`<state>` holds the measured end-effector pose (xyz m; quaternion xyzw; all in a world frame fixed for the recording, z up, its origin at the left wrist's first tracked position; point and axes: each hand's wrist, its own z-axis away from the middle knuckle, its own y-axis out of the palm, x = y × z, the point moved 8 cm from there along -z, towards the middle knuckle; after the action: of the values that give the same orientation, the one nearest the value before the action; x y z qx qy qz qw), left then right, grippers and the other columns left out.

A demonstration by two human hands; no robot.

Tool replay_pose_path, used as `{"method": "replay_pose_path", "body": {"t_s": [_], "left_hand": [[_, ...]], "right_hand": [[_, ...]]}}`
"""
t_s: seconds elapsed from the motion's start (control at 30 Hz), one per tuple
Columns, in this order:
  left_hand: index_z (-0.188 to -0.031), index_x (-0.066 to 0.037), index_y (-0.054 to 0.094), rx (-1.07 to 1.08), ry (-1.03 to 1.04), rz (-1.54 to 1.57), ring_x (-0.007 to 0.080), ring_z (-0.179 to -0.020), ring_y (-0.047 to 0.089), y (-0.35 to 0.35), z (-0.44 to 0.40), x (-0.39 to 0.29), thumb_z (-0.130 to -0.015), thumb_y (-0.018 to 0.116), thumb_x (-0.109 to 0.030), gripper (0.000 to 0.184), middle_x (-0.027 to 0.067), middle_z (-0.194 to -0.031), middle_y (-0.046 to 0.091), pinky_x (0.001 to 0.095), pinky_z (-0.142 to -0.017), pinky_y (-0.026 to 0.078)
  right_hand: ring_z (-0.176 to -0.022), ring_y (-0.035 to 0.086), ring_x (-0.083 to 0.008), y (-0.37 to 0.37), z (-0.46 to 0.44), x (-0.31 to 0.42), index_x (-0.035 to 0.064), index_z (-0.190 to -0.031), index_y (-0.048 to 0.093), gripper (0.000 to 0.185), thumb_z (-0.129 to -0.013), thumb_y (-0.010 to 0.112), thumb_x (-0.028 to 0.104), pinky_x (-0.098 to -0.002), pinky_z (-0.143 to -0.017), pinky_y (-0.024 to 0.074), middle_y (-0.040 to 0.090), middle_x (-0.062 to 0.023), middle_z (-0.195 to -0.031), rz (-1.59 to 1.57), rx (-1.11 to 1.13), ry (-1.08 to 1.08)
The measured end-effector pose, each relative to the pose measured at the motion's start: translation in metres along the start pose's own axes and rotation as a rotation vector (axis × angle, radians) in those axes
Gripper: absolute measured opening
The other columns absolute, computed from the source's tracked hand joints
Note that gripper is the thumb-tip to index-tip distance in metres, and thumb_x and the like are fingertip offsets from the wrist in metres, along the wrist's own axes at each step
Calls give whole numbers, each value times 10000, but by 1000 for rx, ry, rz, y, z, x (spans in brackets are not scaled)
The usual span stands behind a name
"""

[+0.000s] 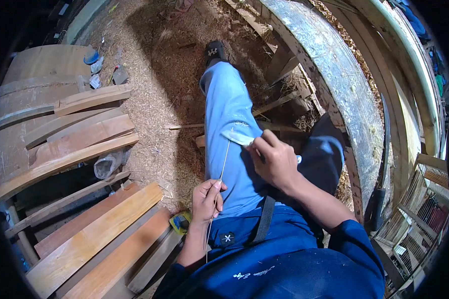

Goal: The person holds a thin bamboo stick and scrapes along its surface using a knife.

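My left hand (207,200) pinches a thin, pale strip (225,160), like a sliver of wood or cane. The strip runs from beside my wrist up over my thigh. My right hand (274,162) is closed around a pale, flat, knife-like blade (238,137). Its tapered end points left, and the strip's upper end meets or crosses it; whether they touch, I cannot tell. A small shiny end shows on the far side of my right fist. Under both hands lies my leg in light blue trousers (228,104).
Several wooden boards (97,234) are stacked at left, with curved wood pieces (92,99) above them. Sawdust and shavings cover the floor (149,99). A large curved, grey-topped structure (344,74) rises at right. A yellow packet (179,222) lies near my left wrist.
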<state>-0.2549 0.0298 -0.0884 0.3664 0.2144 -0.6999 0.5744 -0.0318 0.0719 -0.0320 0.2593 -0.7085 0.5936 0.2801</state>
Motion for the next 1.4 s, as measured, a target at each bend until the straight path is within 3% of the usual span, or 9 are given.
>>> {"method": "replay_pose_path", "body": {"t_s": [0.33, 0.4, 0.57, 0.6, 0.7, 0.73, 0.93, 0.97, 1.4], "left_hand": [[-895, -7, 625, 0, -8, -8, 79, -269, 346, -2, 1, 1, -1042, 533, -269, 314, 46, -432, 483, 220, -279, 235], [-894, -8, 625, -7, -25, 13, 77, -272, 347, -2, 2, 2, -1042, 535, -270, 314, 47, -436, 484, 217, -280, 234], [-906, 4, 636, 22, -7, -16, 72, -293, 371, 3, 5, -4, -1042, 531, -243, 301, 46, -460, 510, 215, -298, 267], [-916, 11, 647, 42, 11, -42, 70, -308, 389, 5, 5, -9, -1042, 528, -224, 292, 47, -479, 532, 215, -313, 291], [-937, 20, 662, 78, 47, -59, 65, -324, 412, 11, 13, -19, -1025, 565, -217, 270, 47, -490, 546, 211, -327, 304], [-942, 22, 667, 91, 61, -76, 64, -329, 421, 17, 14, -24, -1017, 582, -214, 262, 48, -491, 550, 210, -330, 305], [-903, 34, 657, 148, 172, -136, 71, -310, 432, 43, 21, -51, -1008, 599, -206, 268, 67, -470, 549, 201, -307, 295], [-903, 34, 657, 153, 176, -137, 71, -310, 432, 44, 22, -53, -1008, 599, -206, 268, 67, -470, 549, 201, -307, 295], [-889, 43, 687, 194, 219, -196, 70, -343, 465, 56, 32, -67, -981, 648, -163, 229, 63, -486, 564, 211, -333, 313]], "right_hand": [[-607, 633, -351, -3, -3, -5, 98, -812, 574, 181, -873, 706, 207, -472, -502, 493, 535, -113, -801, 33, -22, -9], [-610, 629, -322, -2, 10, 16, 96, -769, 611, 163, -788, 772, 119, -446, -521, 504, 544, -95, -772, -13, 26, -78], [-690, 618, -382, -24, -21, -47, 8, -827, 556, 179, -842, 716, 88, -444, -623, 514, 515, -157, -766, -107, -197, 141], [-615, 598, -269, -28, -22, -68, -18, -834, 565, 212, -887, 719, 118, -363, -586, 491, 549, -110, -725, -111, -213, 262], [-606, 501, -39, -32, -17, -78, 22, -881, 629, 280, -943, 726, 277, -239, -529, 405, 647, -4, -781, -898, -151, 715], [-555, 478, -33, -37, -12, -67, 36, -911, 649, 270, -935, 733, 292, -218, -489, 359, 597, 24, -703, -951, -93, 779], [-426, 301, -9, -22, 5, -23, 6, -979, 672, 301, -981, 666, 307, -230, -398, 207, 377, 99, -545, -1356, 73, 807], [-445, 294, -21, -22, 6, -20, 5, -1043, 674, 343, -1010, 612, 341, -234, -412, 202, 391, 80, -568, -1313, 118, 783], [-427, 364, -11, -40, 9, -16, 10, -877, 669, 216, -924, 743, 208, -217, -392, 236, 478, 75, -557, -1329, -1, 733]]}}
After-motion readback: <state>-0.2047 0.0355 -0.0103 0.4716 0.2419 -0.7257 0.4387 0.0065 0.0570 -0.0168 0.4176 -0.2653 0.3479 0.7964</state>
